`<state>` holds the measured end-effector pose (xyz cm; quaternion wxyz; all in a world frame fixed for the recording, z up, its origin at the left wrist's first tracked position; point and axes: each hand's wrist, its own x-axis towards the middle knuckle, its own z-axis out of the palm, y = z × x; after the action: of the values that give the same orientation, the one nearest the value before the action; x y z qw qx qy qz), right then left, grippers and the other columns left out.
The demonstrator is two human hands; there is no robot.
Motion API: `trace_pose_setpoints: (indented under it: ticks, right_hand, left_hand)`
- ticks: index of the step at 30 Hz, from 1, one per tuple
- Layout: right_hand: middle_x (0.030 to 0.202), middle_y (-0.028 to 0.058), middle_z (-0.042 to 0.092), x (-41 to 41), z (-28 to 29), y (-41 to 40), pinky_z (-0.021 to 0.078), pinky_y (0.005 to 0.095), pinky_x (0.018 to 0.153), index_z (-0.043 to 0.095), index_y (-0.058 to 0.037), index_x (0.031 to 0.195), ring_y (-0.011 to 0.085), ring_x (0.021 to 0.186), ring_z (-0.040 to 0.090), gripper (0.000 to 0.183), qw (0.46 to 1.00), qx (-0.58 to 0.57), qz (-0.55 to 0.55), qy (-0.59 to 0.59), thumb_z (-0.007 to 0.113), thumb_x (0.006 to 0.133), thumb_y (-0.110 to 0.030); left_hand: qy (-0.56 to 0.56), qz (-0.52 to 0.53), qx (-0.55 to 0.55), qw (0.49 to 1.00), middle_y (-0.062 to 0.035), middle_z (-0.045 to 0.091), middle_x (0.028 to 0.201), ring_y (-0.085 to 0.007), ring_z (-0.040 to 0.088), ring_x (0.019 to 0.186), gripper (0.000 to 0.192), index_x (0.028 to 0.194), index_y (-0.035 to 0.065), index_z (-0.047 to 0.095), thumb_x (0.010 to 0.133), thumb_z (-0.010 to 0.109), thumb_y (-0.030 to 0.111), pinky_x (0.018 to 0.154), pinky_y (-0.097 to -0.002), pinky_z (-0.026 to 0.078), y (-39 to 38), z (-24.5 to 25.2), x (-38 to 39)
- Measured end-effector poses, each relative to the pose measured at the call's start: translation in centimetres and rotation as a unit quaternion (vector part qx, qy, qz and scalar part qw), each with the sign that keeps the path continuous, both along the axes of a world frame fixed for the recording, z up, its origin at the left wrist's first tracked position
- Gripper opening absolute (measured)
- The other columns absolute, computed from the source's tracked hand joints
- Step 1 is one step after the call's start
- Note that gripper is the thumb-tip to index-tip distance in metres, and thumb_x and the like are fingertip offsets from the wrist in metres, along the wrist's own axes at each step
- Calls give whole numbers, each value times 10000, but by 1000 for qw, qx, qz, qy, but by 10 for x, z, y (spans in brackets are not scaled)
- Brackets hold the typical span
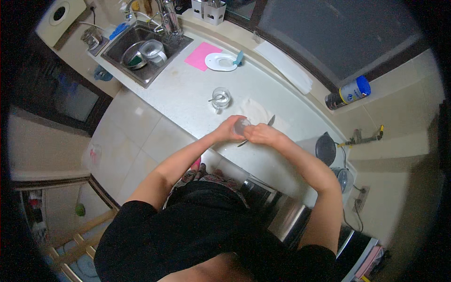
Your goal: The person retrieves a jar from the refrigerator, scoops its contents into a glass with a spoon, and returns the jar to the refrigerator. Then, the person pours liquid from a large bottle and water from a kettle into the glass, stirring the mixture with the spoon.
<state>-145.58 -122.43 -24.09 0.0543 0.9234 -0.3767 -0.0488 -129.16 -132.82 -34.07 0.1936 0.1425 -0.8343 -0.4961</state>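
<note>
My left hand (232,127) is wrapped around a small translucent cup (241,126) above the counter's front part. At the cup's right side, my right hand (262,134) has its fingers curled in against the rim. A slim metal utensil, perhaps a knife (271,120), shows on both sides of the right hand; whether the hand grips it or it lies underneath is hidden. Beyond the hands, a pale patch (256,109), possibly flour, spreads over the white countertop (190,95). Just left of it stands a clear glass mug (221,99) with a spoon in it.
A pink sheet (201,56) lies partly under a white oval dish with a teal part (221,62). The sink (144,75) holds a metal bowl (128,58) and a clear jug (153,49). To the right are a dark round-topped container (325,149) and a blue-lidded canister (354,91).
</note>
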Motion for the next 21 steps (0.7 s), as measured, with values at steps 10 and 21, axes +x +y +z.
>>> trace_pose_setpoints:
  ticks: [10,21]
  right_hand:
    - [729,75,527,-1,-6,-5,518,307,482,516,-15,735,200,613,620,67,998,56,-3,-8,525,757,-78]
    - [750,88,549,0,-1,-4,519,321,500,503,-24,755,206,653,629,60,999,51,0,17,531,755,-76]
  left_hand:
    - [-10,0,-5,1000,-158,482,1238,-300,466,1157,810,1271,74,433,581,804,279,990,-380,375,2,0,0]
    - [-4,6,-6,1000,-174,502,1206,-314,476,1139,788,1251,58,452,581,796,292,981,-383,382,3,4,0]
